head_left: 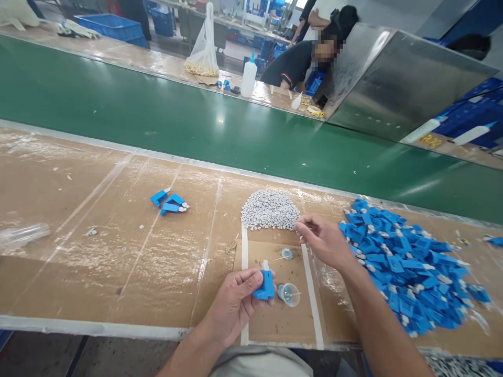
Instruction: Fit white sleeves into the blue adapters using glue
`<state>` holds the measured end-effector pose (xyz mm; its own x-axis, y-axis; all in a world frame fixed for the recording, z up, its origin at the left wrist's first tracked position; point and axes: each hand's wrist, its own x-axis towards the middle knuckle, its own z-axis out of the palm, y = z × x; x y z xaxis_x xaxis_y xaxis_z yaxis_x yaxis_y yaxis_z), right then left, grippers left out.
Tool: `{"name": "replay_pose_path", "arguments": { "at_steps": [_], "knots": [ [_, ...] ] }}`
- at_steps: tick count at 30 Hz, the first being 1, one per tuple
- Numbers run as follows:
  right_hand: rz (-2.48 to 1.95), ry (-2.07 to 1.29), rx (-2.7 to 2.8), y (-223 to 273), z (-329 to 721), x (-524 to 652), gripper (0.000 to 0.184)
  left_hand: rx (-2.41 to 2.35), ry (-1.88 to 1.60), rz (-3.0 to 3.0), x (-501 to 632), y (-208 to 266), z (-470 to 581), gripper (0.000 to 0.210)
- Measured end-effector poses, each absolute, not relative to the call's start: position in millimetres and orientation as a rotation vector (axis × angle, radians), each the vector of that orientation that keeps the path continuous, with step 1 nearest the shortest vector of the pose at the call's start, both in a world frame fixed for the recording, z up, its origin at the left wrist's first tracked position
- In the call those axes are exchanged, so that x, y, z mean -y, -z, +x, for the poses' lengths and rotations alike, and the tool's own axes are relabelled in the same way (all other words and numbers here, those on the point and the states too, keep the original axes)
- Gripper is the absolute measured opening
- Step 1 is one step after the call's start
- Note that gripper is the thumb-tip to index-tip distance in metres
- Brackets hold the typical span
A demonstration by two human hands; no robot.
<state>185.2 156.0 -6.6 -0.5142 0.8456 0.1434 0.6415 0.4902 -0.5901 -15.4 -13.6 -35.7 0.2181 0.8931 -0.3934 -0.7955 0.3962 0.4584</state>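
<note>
My left hand (234, 299) grips a blue plastic piece (265, 286) between thumb and fingers, its small white tip pointing away from me. At the right edge of a pile of small whitish pieces (269, 208) is my right hand (320, 238), thumb and fingertips pinched together. Whatever the pinch holds, if anything, is too small to make out. Beside the left hand stands a clear cup (288, 295) with a stick in it. A small dish of bluish stuff (286, 254) lies between the cup and the pile, a thin stick across it.
A large heap of blue pieces with white tips (401, 262) covers the table's right side. Several similar blue pieces (171, 203) lie at the left. Beyond the table runs a green conveyor belt (165, 120). Across it are a white bottle (249, 77) and a bending person (293, 65).
</note>
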Motion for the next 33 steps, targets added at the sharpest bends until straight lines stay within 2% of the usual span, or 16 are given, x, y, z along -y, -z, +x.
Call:
{"name": "replay_pose_path", "arguments": {
  "at_steps": [5, 11, 14, 17, 21, 26, 33],
  "knots": [
    [-1.226, -1.083, 1.791, 5, 205, -117, 0.026, -0.647, -1.186, 0.143, 15, 33, -8, 0.038],
    [-1.304, -1.165, 1.393, 5, 207, -67, 0.030, -0.630, -1.199, 0.068, 19, 29, -2, 0.047],
    [-1.257, -1.205, 1.302, -10, 198, -49, 0.022, -0.627, -1.227, 0.079, 20, 19, 0, 0.049],
    [-1.089, -1.304, 1.334, -20, 195, -43, 0.010, -0.609, -1.246, 0.098, 18, 10, 2, 0.050],
    [-0.842, -1.479, 1.573, -23, 195, -47, 0.006, -0.654, -1.253, 0.151, 14, 2, 1, 0.048],
    [-0.665, -1.579, 1.630, -26, 186, -48, 0.015, -0.700, -1.291, 0.199, 11, -2, -9, 0.039],
    [-0.696, -1.603, 1.661, -21, 181, -42, 0.030, -0.730, -1.252, 0.262, 10, -2, -17, 0.034]
  ]
}}
